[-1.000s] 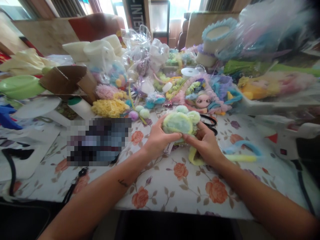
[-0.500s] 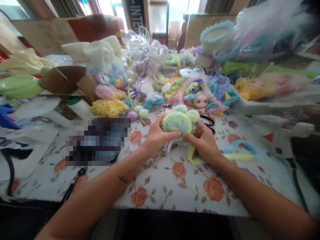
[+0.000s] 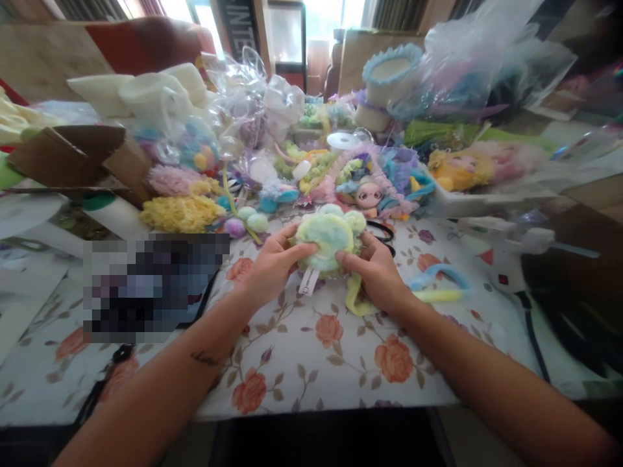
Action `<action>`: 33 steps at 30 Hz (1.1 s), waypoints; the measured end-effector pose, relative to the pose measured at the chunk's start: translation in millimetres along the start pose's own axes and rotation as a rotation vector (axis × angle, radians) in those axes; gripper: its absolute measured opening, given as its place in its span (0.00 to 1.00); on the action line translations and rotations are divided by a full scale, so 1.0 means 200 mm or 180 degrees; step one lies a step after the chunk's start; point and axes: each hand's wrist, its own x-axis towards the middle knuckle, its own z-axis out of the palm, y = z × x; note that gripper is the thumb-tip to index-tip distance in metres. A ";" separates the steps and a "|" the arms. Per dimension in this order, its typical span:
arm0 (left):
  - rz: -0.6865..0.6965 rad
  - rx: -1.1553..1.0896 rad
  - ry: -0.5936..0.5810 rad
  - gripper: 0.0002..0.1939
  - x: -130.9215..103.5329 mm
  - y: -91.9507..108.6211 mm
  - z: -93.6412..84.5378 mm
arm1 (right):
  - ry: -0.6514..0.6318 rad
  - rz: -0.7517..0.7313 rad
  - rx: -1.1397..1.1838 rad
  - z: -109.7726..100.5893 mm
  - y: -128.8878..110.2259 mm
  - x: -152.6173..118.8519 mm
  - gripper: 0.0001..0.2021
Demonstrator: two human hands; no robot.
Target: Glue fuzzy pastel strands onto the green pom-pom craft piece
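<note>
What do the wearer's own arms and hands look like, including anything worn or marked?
The left hand and right hand are ungloved, with no watch or bracelet visible. No sleeve shows on the left forearm or right forearm. A small, dark, script-like tattoo marks the left forearm, too blurred to read.

Daylight glares through a window beside a dark curtain.

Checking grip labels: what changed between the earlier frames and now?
The left hand drew its thumb leftward: the thumbs, nearly touching before, now stand apart on the pale green plush piece. Its white tag shows more fully. The whole view shifted left. Nothing new was grasped or released; the right hand holds on too. The doll head stayed put on the table.
</note>
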 end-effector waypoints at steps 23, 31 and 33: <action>0.0074 0.0671 0.0229 0.36 -0.01 -0.05 -0.01 | -0.0211 -0.0268 -0.0630 0.01 -0.01 0.00 0.29; 0.0190 0.0816 0.0415 0.33 -0.03 -0.05 0.03 | -0.0196 -0.0356 -0.0628 0.02 0.00 -0.01 0.31; 0.0216 0.0825 0.0398 0.34 -0.02 -0.05 0.02 | -0.0185 -0.0359 -0.0637 0.02 0.00 0.00 0.31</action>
